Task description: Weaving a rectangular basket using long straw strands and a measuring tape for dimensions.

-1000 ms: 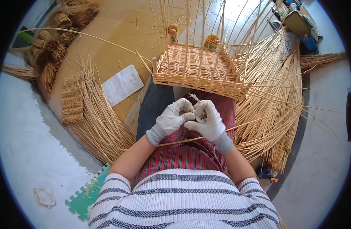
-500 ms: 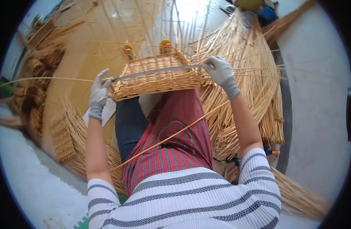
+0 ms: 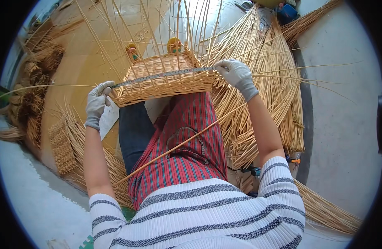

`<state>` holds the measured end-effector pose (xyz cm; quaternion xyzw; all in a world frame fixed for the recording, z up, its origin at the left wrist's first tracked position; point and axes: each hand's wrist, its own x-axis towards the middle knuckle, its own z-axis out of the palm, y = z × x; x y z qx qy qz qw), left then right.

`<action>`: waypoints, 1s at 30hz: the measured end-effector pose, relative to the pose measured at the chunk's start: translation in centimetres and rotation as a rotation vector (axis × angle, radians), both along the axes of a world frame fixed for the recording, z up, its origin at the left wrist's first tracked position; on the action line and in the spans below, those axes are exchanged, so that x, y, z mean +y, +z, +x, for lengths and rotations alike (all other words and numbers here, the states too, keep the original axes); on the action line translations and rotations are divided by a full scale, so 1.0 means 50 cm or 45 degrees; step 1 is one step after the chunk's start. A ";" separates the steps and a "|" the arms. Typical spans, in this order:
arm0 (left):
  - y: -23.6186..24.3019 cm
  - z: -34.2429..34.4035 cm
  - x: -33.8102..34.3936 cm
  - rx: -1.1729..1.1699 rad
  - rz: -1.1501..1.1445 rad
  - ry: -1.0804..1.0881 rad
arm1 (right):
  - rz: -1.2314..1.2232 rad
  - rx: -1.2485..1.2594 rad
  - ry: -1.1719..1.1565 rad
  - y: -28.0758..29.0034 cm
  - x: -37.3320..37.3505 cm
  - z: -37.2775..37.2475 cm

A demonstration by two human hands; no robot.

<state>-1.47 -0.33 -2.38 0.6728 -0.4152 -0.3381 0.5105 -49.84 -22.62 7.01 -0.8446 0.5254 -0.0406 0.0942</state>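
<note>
A measuring tape (image 3: 161,75) is stretched across a woven wicker basket (image 3: 164,89) that has long upright canes rising from it. My left hand (image 3: 99,101), in a pale glove, pinches one end of the tape beside the basket's left corner. At the right corner my right hand (image 3: 236,76), gloved the same way, grips the other end. The basket rests at my knees, above the red striped cloth (image 3: 184,162) over my lap. A loose cane (image 3: 174,149) slants across that cloth.
Long cane bundles (image 3: 257,116) spread to the right, with a blue container (image 3: 287,14) behind. At left lie dark fiber bundles (image 3: 37,83), a woven piece (image 3: 62,147) and more canes. A pale sheet (image 3: 108,116) is partly hidden. Two yellow objects (image 3: 173,45) show beyond the basket.
My hands were together over my lap around a small object; they have moved forward and far apart, with the tape now drawn out between them. The view has shifted as well.
</note>
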 end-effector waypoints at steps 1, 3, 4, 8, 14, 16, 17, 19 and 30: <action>-0.001 0.002 0.000 -0.012 -0.002 -0.001 | 0.029 -0.045 0.007 -0.002 -0.005 -0.002; -0.005 0.008 0.001 -0.022 -0.005 0.005 | 0.060 -0.065 0.024 -0.005 -0.011 -0.007; -0.008 0.010 0.000 -0.021 -0.006 0.011 | 0.053 -0.059 0.022 -0.007 -0.013 -0.007; -0.023 0.014 -0.001 -0.016 -0.003 0.048 | 0.092 -0.103 0.021 -0.012 -0.013 -0.009; -0.009 0.004 -0.001 -0.051 0.044 0.098 | -0.086 -0.102 0.103 0.002 0.010 -0.007; 0.009 0.005 0.008 -0.148 0.162 0.135 | -0.135 -0.028 0.122 0.012 0.043 -0.007; 0.017 0.002 0.014 -0.128 0.125 0.150 | -0.124 0.030 0.156 0.015 0.069 -0.009; 0.033 -0.015 0.027 0.072 -0.130 0.219 | -0.047 0.067 0.296 0.007 0.150 -0.011; 0.077 -0.555 -0.142 -1.512 -0.441 -0.291 | -0.112 -0.465 0.669 0.003 0.176 -0.049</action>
